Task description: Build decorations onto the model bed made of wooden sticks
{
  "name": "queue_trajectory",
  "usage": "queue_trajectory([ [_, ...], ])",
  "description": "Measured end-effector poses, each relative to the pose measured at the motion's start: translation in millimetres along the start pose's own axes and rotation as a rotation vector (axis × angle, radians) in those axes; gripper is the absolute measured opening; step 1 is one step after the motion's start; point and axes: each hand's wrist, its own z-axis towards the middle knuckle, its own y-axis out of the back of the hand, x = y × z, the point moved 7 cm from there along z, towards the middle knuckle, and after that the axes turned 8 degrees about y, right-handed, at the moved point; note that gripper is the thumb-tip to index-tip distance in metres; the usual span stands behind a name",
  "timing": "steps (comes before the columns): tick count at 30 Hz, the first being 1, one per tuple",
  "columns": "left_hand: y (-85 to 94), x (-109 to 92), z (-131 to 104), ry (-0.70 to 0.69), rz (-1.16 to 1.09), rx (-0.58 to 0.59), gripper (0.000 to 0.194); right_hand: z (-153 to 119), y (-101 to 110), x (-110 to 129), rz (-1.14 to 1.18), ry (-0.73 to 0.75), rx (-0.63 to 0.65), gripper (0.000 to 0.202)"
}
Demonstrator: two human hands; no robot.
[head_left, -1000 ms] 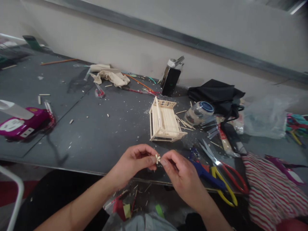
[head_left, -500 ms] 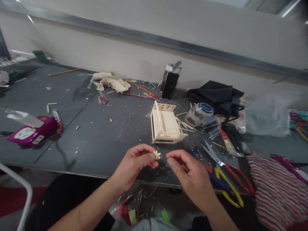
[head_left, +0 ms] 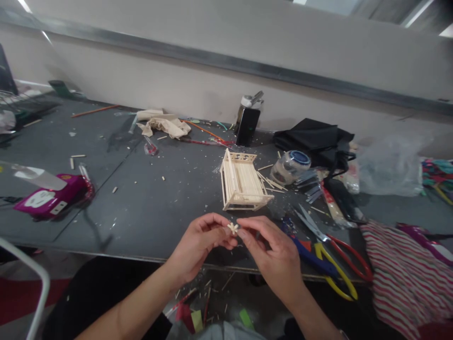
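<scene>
Between my fingertips is a small flower-shaped piece (head_left: 232,228) made of short pale wooden sticks. My left hand (head_left: 205,243) pinches it from the left side. The thumb and forefinger of my right hand (head_left: 272,248) are closed together at its right edge, touching it. Just beyond my hands a miniature bed (head_left: 246,182) of pale wooden sticks stands upright on the dark table (head_left: 152,198). Loose sticks (head_left: 274,184) lie along its right side.
To the right are a clear jar (head_left: 290,167) with a blue lid, red-handled scissors (head_left: 339,250), yellow-handled pliers (head_left: 338,278) and a striped cloth (head_left: 406,278). A phone (head_left: 247,126) leans upright at the back. At left sits a purple glue gun-like device (head_left: 53,196).
My right hand has moved left, and its fingertips now meet the flower-shaped piece. My left hand keeps its pinch. The bed stays in place; the view has shifted slightly.
</scene>
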Motion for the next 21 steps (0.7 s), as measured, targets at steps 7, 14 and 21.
queue_trajectory([
  [7, -3.3, 1.2, -0.7, 0.012, 0.034, 0.018, 0.011, -1.6, 1.0, -0.4, -0.032, 0.015, 0.003, 0.015],
  [14, -4.2, 1.1, 0.0, 0.014, 0.052, 0.011, 0.012, -3.4, 2.2, 1.9, -0.064, 0.054, 0.010, 0.017],
  [21, -3.4, 1.3, -0.4, 0.009, 0.065, 0.009, 0.014, -3.4, 1.6, 3.6, -0.095, 0.089, 0.008, 0.018],
])
